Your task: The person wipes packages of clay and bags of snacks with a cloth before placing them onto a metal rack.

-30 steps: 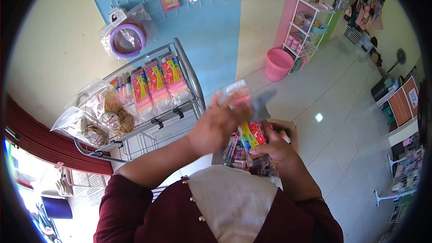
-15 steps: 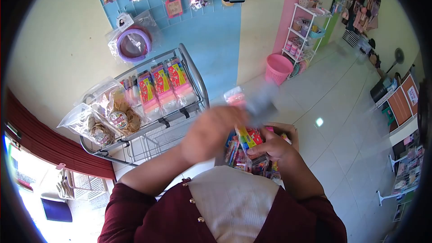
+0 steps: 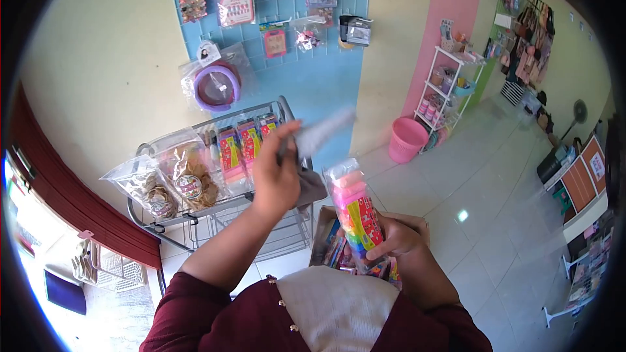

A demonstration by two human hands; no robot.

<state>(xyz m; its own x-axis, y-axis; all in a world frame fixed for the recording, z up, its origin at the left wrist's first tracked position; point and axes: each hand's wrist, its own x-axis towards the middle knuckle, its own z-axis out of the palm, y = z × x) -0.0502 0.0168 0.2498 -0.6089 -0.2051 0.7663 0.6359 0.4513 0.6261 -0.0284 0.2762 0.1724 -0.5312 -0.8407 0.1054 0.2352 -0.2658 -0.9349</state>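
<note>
While left hand point(image 3: 277, 173) grips cloth point(image 3: 319, 133) | right hand point(image 3: 391, 238) holds packet point(image 3: 355, 212) upright, beside.

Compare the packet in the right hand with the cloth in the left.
The packet is clear plastic showing bright multicolour blocks; the cloth is plain grey. The packet stands upright and sharp in the right hand; the cloth is limp and blurred above the left hand. Both are held up.

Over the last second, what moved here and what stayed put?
The left hand lifted the grey cloth up and away from the packet of coloured blocks, toward the wire rack. The right hand raised the packet more upright, now uncovered. Both grips stayed; the cardboard box below stayed put.
</note>
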